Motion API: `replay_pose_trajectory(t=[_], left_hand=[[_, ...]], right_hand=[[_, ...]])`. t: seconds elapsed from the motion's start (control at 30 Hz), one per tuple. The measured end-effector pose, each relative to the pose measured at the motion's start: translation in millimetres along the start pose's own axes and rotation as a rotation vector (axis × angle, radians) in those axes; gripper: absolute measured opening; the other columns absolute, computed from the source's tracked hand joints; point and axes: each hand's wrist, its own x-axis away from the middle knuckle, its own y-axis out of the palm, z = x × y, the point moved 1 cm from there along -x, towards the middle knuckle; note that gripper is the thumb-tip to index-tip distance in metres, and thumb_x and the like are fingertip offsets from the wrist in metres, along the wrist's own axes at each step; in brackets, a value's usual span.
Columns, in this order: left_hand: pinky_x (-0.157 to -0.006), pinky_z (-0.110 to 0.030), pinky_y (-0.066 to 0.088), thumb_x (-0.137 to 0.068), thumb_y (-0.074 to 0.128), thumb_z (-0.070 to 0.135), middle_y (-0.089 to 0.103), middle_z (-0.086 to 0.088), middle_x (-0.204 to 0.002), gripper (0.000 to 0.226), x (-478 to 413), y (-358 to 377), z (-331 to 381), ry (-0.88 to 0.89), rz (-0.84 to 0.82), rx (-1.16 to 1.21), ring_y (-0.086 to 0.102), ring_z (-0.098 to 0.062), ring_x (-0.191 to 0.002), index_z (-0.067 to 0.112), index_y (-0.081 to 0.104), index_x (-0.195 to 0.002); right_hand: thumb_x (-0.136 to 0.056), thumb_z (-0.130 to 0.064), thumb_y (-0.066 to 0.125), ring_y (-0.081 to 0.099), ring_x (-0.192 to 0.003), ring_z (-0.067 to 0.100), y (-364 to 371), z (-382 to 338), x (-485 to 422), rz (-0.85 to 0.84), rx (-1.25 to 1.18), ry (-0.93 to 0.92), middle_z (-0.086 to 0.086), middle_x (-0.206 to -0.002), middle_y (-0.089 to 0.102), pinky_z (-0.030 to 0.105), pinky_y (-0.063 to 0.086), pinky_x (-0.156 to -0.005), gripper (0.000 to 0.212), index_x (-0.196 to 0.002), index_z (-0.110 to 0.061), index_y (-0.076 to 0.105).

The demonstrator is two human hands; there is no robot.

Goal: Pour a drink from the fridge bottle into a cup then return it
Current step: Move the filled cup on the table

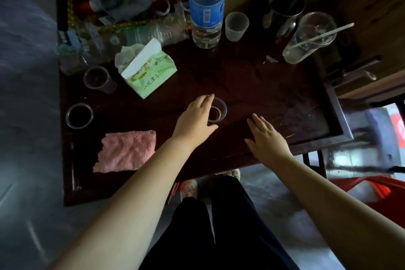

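Note:
A small clear plastic cup with a little dark drink in its bottom stands near the middle of the dark wooden table. My left hand wraps around the cup's left side, fingers curled on its rim and wall. To the right of the cup, my right hand lies flat and open over the table's front edge, holding nothing. A tall clear water bottle with a blue label stands at the back. No fridge is in view.
Two more small cups stand at the left, beside a tissue pack and a pink cloth. At the back are a frosted cup, a steel mug and a tipped clear cup with a straw.

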Motion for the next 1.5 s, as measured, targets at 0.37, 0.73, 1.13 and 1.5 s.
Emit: replay_pose_trajectory(t=[0.37, 0.73, 1.13, 1.5], left_hand=[[-0.089, -0.030, 0.046, -0.076, 0.079, 0.029, 0.046, -0.003, -0.135, 0.076, -19.6, -6.2, 14.6, -0.040, 0.077, 0.112, 0.050, -0.020, -0.121, 0.015, 0.043, -0.141], [-0.094, -0.030, 0.047, -0.077, 0.078, 0.031, 0.044, 0.001, -0.138, 0.078, -63.5, -9.1, 73.6, 0.053, 0.030, 0.127, 0.048, -0.015, -0.124, 0.016, 0.039, -0.143], [-0.100, -0.035, 0.044, -0.077, 0.078, 0.030, 0.043, -0.001, -0.141, 0.078, -122.1, 28.7, 151.4, 0.156, -0.041, 0.141, 0.046, -0.018, -0.128, 0.016, 0.039, -0.143], [-0.101, -0.033, 0.043, -0.078, 0.078, 0.028, 0.042, -0.003, -0.142, 0.079, -162.0, 60.7, 175.9, 0.198, -0.049, 0.099, 0.043, -0.019, -0.130, 0.013, 0.038, -0.144]], right_hand=[[-0.097, -0.036, 0.044, 0.012, -0.146, 0.018, -6.3, 22.8, 2.9, 0.024, 0.021, -0.124, 0.002, -0.158, 0.017, 0.033, 0.011, -0.118, 0.059, -0.149, -0.017, 0.024], [-0.095, -0.036, 0.047, 0.010, -0.146, 0.022, -31.0, 99.1, 11.6, 0.138, 0.004, 0.043, 0.006, -0.158, 0.018, 0.036, 0.010, -0.117, 0.061, -0.148, -0.016, 0.026], [-0.096, -0.047, 0.036, -0.001, -0.147, 0.023, -16.2, 129.7, 11.8, -0.015, -0.039, 0.109, 0.003, -0.160, 0.000, 0.037, 0.008, -0.119, 0.067, -0.151, -0.020, 0.009], [-0.097, -0.048, 0.033, -0.007, -0.146, 0.023, -16.1, 129.1, 11.8, -0.025, -0.093, 0.104, 0.003, -0.160, -0.005, 0.038, 0.005, -0.120, 0.068, -0.152, -0.020, 0.005]])
